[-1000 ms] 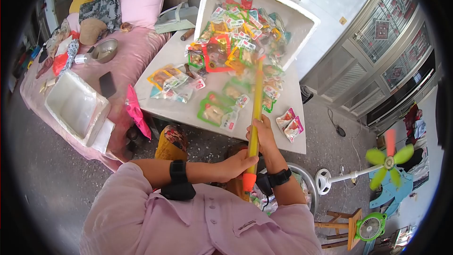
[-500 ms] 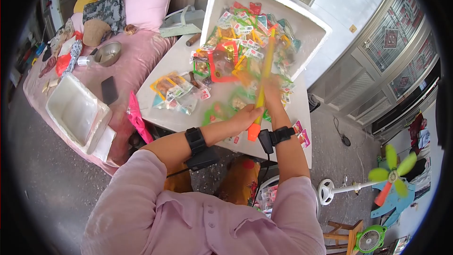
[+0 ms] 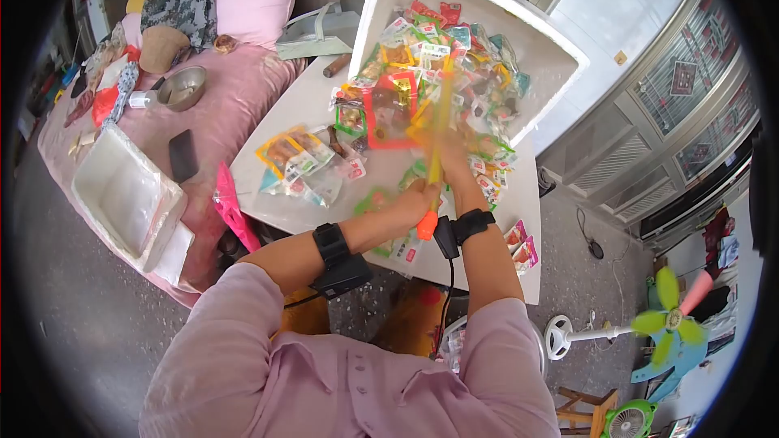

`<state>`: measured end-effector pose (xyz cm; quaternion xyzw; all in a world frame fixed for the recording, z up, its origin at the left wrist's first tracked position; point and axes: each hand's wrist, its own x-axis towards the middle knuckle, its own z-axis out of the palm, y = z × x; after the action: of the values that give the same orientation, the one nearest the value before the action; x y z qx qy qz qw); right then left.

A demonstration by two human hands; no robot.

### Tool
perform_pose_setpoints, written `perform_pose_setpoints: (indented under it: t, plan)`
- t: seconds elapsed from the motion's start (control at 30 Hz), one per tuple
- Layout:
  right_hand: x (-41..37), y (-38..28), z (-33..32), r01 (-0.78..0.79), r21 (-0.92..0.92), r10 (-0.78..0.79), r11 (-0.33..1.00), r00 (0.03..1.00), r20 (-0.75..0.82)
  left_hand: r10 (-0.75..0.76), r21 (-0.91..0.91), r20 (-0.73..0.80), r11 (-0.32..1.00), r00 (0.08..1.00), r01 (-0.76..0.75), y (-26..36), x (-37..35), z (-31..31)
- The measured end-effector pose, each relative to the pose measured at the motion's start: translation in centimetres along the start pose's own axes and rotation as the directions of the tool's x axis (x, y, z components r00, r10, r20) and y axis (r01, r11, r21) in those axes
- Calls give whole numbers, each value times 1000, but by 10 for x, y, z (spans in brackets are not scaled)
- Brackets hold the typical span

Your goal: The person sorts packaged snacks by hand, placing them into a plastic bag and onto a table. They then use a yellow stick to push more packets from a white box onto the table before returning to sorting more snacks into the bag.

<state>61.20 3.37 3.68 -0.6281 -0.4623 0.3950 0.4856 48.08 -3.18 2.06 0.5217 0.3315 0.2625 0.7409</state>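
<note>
A long yellow stick [image 3: 443, 105] with an orange end runs up from the near part of the table over a heap of packets; its upper part is blurred. My left hand [image 3: 416, 199] is wrapped round it just above the orange end. Higher on the stick, my right hand [image 3: 454, 154] is closed against it, its fingers partly hidden and smeared by motion. Colourful sealed food packets [image 3: 434, 53] spill from a tilted white foam box [image 3: 560, 40]. Clear packets with yellow edges [image 3: 296, 158] lie left of my hands. Green-edged packets lie partly under my left forearm.
The white table [image 3: 264, 195] holds pink packets [image 3: 521, 245] at its right edge. To the left, a pink-covered bed [image 3: 235, 97] bears a foam tray [image 3: 122, 186], a metal bowl [image 3: 182, 88] and a phone [image 3: 183, 156]. A green-bladed fan [image 3: 673, 320] stands at lower right.
Both hands and the stick have shifted slightly left, and the stick is more upright. The view has moved a little, and the fan blades have turned.
</note>
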Motion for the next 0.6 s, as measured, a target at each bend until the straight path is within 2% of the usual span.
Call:
perform_pose_setpoints:
  t: [0.1, 0.2, 0.3, 0.4, 0.5, 0.6]
  plan:
    - [-32, 16, 6, -17, 202, 20, 979, 1000, -11, 42, 5, -15, 999, 999, -42, -22, -24, 9]
    - [-55, 17, 5, 5, 176, -8, 984, 1000, 19, -45, -98, 59, 994, 997, 51, -17, -58, 20]
    - [-97, 1, 7, -79, 250, 61, 965, 995, 79, -81, -123, 106, 988, 991, 94, -15, -89, 32]
    - [-119, 5, 4, -88, 289, 50, 953, 989, 136, -108, -97, 123, 988, 987, 120, -20, -108, 40]
    - [-142, 0, 8, -147, 285, 151, 947, 989, 10, -147, -89, 157, 983, 977, 162, -21, -126, 44]
    - [-161, -2, 9, -153, 331, 164, 931, 986, -3, -157, -71, 201, 982, 967, 174, -28, -137, 48]
